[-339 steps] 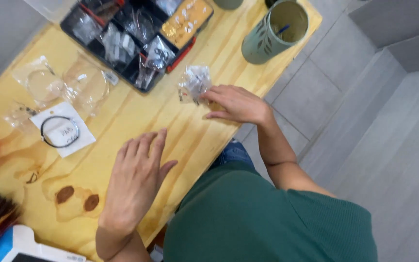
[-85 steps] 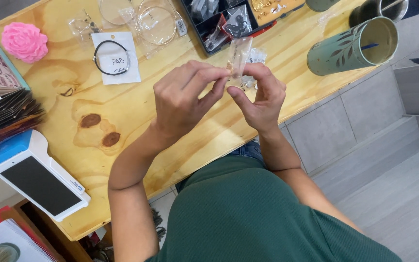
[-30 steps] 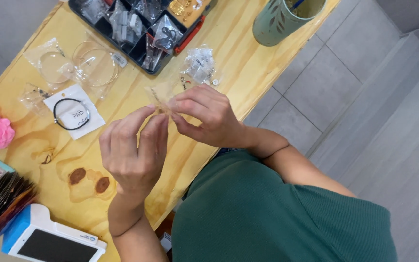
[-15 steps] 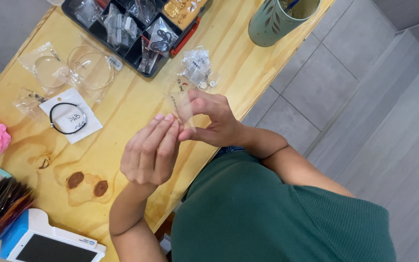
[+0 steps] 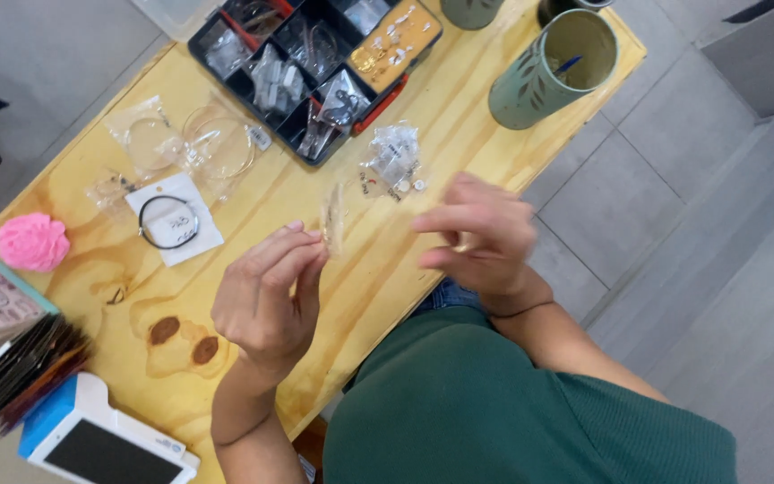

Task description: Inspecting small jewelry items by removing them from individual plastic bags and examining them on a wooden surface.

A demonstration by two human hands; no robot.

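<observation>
Small clear bag (image 5: 333, 220): pinched at left fingers (image 5: 302, 246), above the desk (image 5: 423, 134); long axis upright.
Left hand (image 5: 266, 300): raised, fingers closed on the bag.
Right hand (image 5: 481, 237): blurred, apart; grip unclear.

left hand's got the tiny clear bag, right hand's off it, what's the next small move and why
Probably bring the right hand back to the small clear bag. The left hand pinches it alone by the fingertips above the wooden table, and the right hovers apart, blurred.

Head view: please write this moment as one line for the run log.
left hand: pinches small clear bag above wooden table | right hand: apart, blurred, holds nothing visible | nearby: black tray, green cup
</observation>
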